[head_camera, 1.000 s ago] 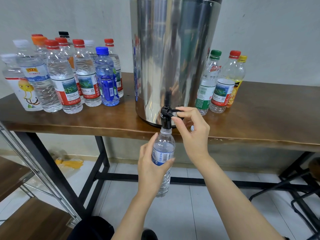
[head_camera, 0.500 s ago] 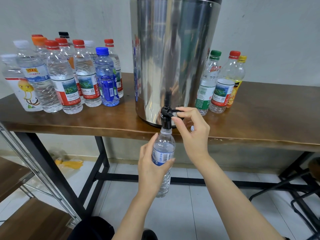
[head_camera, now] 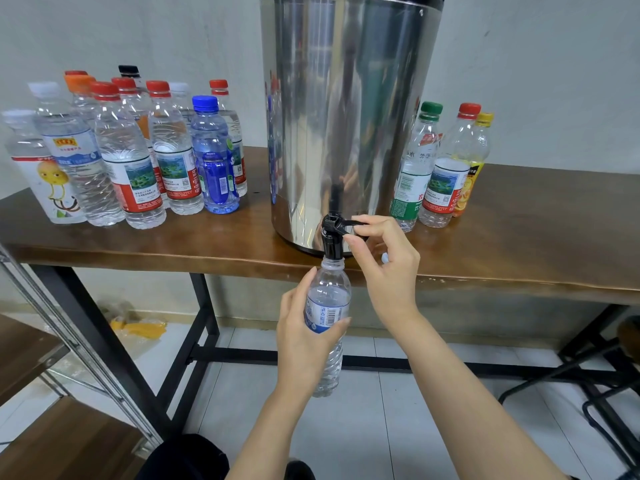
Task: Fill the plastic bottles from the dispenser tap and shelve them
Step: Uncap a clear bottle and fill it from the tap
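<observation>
A tall steel dispenser [head_camera: 346, 116] stands on the brown wooden table [head_camera: 519, 244], its black tap [head_camera: 331, 237] hanging over the front edge. My left hand [head_camera: 304, 341] grips a clear bottle with a blue label [head_camera: 329, 296], uncapped, its mouth right under the tap spout. My right hand [head_camera: 384, 258] pinches the tap's black lever between thumb and forefinger. A small white cap shows among its curled fingers.
Several capped bottles [head_camera: 138, 157] crowd the table left of the dispenser. Three more, with green, red and yellow caps [head_camera: 440, 168], stand to its right. A wooden shelf rack with metal posts [head_camera: 45, 393] is at the lower left. Black table legs and chair legs stand on the tiled floor.
</observation>
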Tool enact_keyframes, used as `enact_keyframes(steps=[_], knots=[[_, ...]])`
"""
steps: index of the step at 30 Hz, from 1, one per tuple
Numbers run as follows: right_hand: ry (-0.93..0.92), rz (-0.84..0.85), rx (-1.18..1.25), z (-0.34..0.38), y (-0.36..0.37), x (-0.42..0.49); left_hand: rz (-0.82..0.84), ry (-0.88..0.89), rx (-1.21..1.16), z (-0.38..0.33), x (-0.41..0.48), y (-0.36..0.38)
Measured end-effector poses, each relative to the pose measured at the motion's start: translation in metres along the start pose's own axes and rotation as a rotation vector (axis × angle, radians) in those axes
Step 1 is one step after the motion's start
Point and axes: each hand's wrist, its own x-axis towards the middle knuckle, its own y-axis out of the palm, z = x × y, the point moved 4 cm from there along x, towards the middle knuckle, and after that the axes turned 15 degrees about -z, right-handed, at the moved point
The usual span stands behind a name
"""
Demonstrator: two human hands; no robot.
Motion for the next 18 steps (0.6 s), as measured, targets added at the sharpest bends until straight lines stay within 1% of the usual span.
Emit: enact_keyframes(steps=[18], knots=[[0.000, -0.004, 0.001, -0.0001, 0.0007, -0.0003, 0.000, 0.005, 0.012, 0.0027, 0.0006, -0.0001]])
